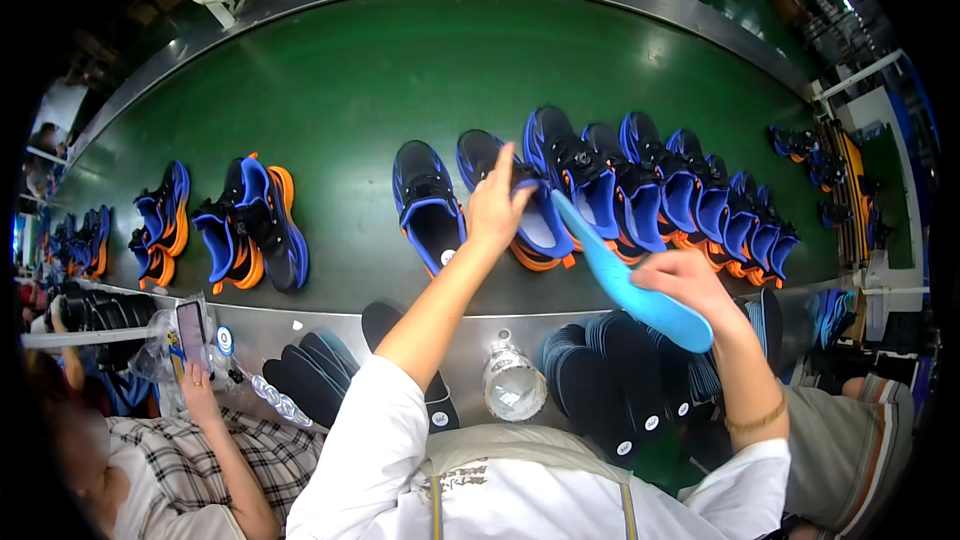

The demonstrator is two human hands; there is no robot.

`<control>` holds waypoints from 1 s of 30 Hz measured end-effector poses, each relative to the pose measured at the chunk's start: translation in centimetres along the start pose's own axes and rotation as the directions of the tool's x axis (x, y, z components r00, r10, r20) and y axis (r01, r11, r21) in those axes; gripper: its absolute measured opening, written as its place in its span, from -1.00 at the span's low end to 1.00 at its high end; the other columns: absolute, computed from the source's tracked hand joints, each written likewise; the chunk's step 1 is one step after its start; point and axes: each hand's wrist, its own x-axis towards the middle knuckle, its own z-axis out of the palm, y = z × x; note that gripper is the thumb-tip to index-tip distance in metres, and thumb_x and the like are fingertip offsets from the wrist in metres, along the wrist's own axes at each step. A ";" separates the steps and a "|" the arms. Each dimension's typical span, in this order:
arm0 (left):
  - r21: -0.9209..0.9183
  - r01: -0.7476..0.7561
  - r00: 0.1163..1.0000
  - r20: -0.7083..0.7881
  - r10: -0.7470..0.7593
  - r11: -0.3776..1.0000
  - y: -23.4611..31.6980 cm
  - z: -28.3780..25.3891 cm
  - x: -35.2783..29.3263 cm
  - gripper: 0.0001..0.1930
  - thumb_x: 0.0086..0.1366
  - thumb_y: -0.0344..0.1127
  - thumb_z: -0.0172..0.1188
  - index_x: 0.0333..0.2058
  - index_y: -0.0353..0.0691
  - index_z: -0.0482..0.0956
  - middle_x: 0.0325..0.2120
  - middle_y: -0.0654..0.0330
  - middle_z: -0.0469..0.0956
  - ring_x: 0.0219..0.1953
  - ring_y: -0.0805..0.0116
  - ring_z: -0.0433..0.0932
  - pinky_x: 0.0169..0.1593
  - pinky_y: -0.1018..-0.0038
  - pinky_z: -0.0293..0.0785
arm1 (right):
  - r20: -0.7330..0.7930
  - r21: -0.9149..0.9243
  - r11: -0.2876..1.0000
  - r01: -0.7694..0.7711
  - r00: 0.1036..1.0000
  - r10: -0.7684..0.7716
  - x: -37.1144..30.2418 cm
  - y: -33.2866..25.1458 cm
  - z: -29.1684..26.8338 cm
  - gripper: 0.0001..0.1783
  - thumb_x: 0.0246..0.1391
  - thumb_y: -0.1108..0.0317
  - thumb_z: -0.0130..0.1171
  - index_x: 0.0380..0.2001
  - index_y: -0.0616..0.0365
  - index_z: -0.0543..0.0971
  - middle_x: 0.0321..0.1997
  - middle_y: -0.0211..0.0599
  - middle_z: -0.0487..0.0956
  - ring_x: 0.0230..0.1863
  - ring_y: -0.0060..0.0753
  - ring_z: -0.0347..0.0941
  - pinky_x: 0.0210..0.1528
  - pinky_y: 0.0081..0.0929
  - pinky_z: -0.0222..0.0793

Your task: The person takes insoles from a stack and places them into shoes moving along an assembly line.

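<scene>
- Green work surface (335, 90): supports a row of black-and-blue shoes (640, 180), worker's right; I see smaller shoe groups (278, 225), left.
- Metal ledge (335, 323): supports insole stacks (605, 380), clear jar (514, 388).

Right hand (688, 282) holding a blue insole (617, 282), left hand (495, 208) at a dark shoe (538, 232), green worktop (340, 80)

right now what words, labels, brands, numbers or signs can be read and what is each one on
Lettering isn't copied out here.
White top: dark print on the front.
Round white stickers on black insoles: marks too small to read.
Light blue insole in the right hand: nothing legible.
Phone: screen too small to read.
</scene>
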 end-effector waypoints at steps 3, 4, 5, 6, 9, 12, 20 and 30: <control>-0.166 0.328 0.945 0.063 -0.322 0.930 0.2 -0.6 1.3 -0.44 0.20 -0.03 0.06 0.09 -0.21 0.23 -0.50 0.14 0.53 -0.46 0.35 0.49 -0.36 0.47 0.36 | 0.144 -0.067 0.998 0.010 0.990 0.000 4.7 -0.3 0.9 -0.76 -0.18 0.30 0.23 -0.56 0.32 0.60 -0.63 -0.32 0.52 -0.56 -0.60 0.38 -0.47 -0.56 0.32; -0.195 0.341 0.940 0.087 -0.330 0.920 0.0 -0.4 1.6 -0.49 0.22 -0.02 0.04 0.04 -0.24 0.31 -0.50 0.16 0.53 -0.46 0.40 0.47 -0.34 0.49 0.35 | 0.164 -0.155 0.988 0.028 0.986 -0.002 6.4 0.6 1.4 -0.75 -0.19 0.28 0.23 -0.55 0.32 0.61 -0.62 -0.26 0.53 -0.56 -0.55 0.40 -0.47 -0.53 0.33; -0.193 0.343 0.939 0.089 -0.332 0.919 -0.3 -0.3 1.8 -0.49 0.22 -0.02 0.04 0.04 -0.24 0.31 -0.50 0.16 0.53 -0.46 0.40 0.47 -0.34 0.49 0.35 | 0.166 -0.257 0.966 0.041 0.986 0.002 8.1 0.9 2.3 -0.76 -0.20 0.30 0.19 -0.56 0.31 0.61 -0.63 -0.18 0.54 -0.56 -0.43 0.44 -0.44 -0.47 0.35; -0.164 0.356 0.930 0.160 -0.331 0.920 -0.6 -0.3 1.9 -0.52 0.22 -0.01 0.03 -0.04 -0.28 0.38 -0.48 0.15 0.54 -0.41 0.40 0.48 -0.30 0.49 0.35 | 0.171 -0.356 0.933 0.057 0.985 0.005 9.5 1.0 3.6 -0.77 -0.20 0.31 0.16 -0.58 0.31 0.60 -0.63 -0.10 0.55 -0.55 -0.31 0.49 -0.42 -0.41 0.38; -0.177 0.338 0.927 0.234 -0.294 0.925 -1.5 -0.2 2.0 -0.53 0.23 0.01 0.01 -0.15 -0.33 0.47 -0.43 0.13 0.55 -0.33 0.41 0.49 -0.21 0.50 0.35 | 0.126 -0.716 0.648 0.260 0.961 -0.245 12.7 3.3 7.9 -0.83 -0.18 0.43 0.07 -0.57 0.32 0.58 -0.41 0.10 0.52 -0.38 -0.01 0.51 -0.28 -0.28 0.42; -0.167 0.333 0.917 0.288 -0.277 0.928 -1.3 -0.6 1.9 -0.53 0.22 0.00 0.03 -0.14 -0.35 0.46 -0.36 0.09 0.57 -0.24 0.41 0.50 -0.13 0.51 0.35 | 0.165 -0.833 0.468 0.295 0.940 -0.299 13.3 5.6 9.7 -0.82 -0.12 0.46 0.03 -0.45 0.34 0.55 -0.14 0.16 0.40 -0.20 0.02 0.46 -0.17 -0.28 0.41; 0.158 0.056 0.963 0.252 -0.095 0.986 1.0 -0.2 0.0 -0.63 0.16 -0.07 0.11 -0.20 -0.26 0.48 -0.38 -0.03 0.55 -0.29 0.04 0.54 -0.24 0.40 0.40 | 0.035 -0.898 0.436 0.064 0.997 -0.073 9.6 2.5 9.3 -0.55 -0.19 0.10 0.16 -0.33 0.30 0.56 -0.19 0.14 0.43 -0.19 0.01 0.42 -0.09 -0.29 0.36; -0.500 0.399 0.910 0.317 -0.267 0.769 -2.0 1.4 0.2 -0.71 0.27 -0.17 0.06 -0.29 -0.33 0.46 -0.53 0.37 0.44 -0.47 0.70 0.31 -0.40 0.71 0.25 | 0.153 -0.889 0.305 0.342 0.849 -0.506 14.0 7.7 10.3 -0.84 -0.20 0.46 0.06 -0.49 0.27 0.56 -0.30 -0.03 0.44 -0.22 -0.11 0.41 -0.17 -0.33 0.40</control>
